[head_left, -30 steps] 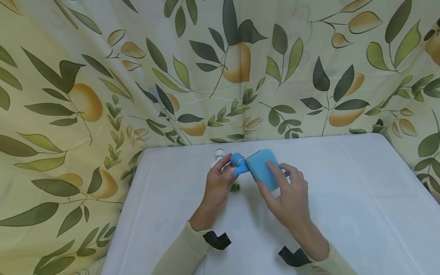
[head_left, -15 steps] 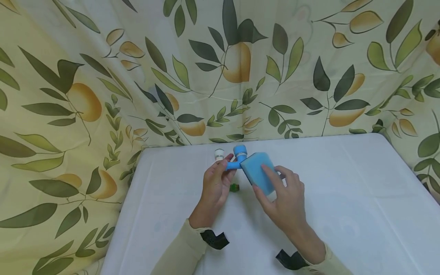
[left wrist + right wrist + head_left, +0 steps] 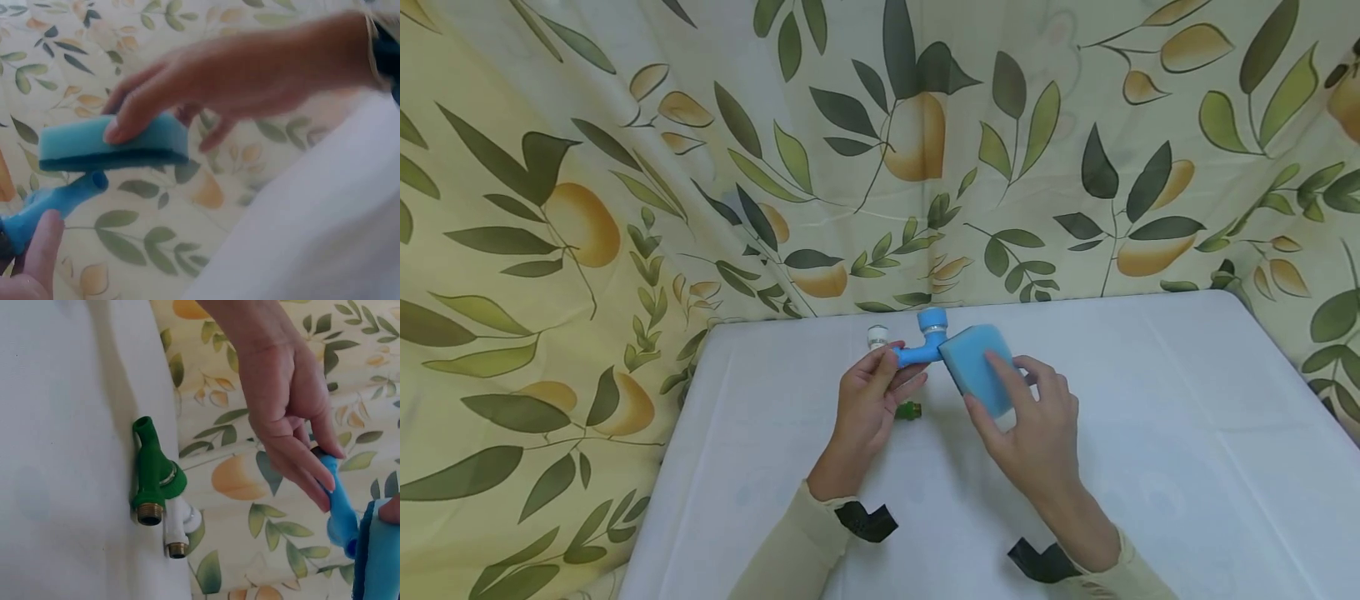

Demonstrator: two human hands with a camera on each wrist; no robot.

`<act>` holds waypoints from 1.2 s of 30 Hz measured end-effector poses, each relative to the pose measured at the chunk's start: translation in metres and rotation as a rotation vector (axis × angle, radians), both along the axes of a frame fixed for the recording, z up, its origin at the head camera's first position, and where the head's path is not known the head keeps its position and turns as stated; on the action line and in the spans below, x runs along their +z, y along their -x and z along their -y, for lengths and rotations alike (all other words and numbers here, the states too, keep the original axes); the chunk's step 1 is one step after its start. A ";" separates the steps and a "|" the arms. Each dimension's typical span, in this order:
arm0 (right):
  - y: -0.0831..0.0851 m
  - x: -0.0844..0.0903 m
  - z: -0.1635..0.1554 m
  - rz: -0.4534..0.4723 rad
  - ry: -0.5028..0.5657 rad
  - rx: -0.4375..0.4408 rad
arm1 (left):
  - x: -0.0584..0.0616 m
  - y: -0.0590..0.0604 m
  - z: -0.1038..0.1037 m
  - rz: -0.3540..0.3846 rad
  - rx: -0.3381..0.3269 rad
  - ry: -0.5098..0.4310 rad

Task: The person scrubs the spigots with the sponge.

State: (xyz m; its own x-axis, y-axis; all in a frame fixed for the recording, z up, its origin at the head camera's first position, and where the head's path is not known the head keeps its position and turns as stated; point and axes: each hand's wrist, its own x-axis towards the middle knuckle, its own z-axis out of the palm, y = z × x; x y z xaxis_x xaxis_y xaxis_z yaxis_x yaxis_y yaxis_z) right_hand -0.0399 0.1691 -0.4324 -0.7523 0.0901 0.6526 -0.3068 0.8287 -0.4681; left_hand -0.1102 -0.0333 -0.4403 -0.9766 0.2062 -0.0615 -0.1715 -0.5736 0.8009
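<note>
My left hand [image 3: 871, 400] pinches the blue plastic tap [image 3: 922, 344] | its long axis runs left-right above the table [image 3: 1150, 433] | my right hand [image 3: 1026, 425] grips the blue sponge [image 3: 972, 362] at its right end | green tap [image 3: 909, 410] lies below, white tap [image 3: 877, 337] beyond.

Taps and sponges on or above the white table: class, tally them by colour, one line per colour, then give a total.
Blue: 2, the tap in the left hand and the sponge in the right hand
Green: 1, a tap
White: 1, a tap
Total: 4
</note>
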 end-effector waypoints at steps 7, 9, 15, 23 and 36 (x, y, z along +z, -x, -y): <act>0.000 0.000 -0.003 0.007 -0.035 0.008 | 0.003 0.000 0.002 -0.104 0.057 0.199; 0.001 0.000 -0.005 0.002 -0.016 -0.015 | 0.003 0.000 0.002 -0.125 0.068 0.260; 0.000 0.001 -0.007 0.008 0.027 0.001 | 0.002 -0.001 0.003 -0.162 0.075 0.288; -0.001 -0.002 -0.008 -0.011 -0.015 0.053 | 0.005 -0.001 0.007 -0.165 0.078 0.247; -0.011 0.014 -0.002 0.108 0.265 0.134 | 0.012 -0.005 0.008 -0.232 0.100 0.255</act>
State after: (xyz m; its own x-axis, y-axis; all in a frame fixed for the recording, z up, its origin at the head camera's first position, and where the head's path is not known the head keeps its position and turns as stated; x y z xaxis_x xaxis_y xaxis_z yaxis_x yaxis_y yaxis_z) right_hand -0.0288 0.1716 -0.4189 -0.8329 0.1418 0.5350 -0.3412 0.6295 -0.6980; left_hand -0.1057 -0.0410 -0.4288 -0.9851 0.1157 0.1275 0.0789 -0.3547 0.9316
